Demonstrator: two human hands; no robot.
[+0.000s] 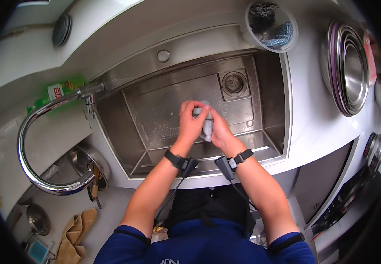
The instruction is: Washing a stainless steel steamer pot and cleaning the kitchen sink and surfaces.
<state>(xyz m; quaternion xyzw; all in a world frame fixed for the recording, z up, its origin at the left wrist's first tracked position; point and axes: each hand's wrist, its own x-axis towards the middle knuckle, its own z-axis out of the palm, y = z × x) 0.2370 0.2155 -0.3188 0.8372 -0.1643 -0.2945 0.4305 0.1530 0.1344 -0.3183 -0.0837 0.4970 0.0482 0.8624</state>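
Note:
Over the stainless steel sink [164, 95], my left hand [192, 120] and my right hand [221, 128] are together, both closed around a crumpled grey cloth [207, 127]. Part of the cloth hangs down between my palms. Beyond my hands, to the right, lies the round drain strainer [234, 83] in the basin floor. Water drops and some suds dot the basin. To the left, a curved chrome faucet [24, 132] arches away from the basin; no water is seen running from it.
A clear plastic tub [269, 48] with scouring pads stands behind the sink. Nested metal bowls [355, 72] are on the right counter. A green bottle [61, 90] stands behind the faucet. At lower left are a metal bowl [103, 165], a ladle [38, 218] and a brown cloth [73, 239].

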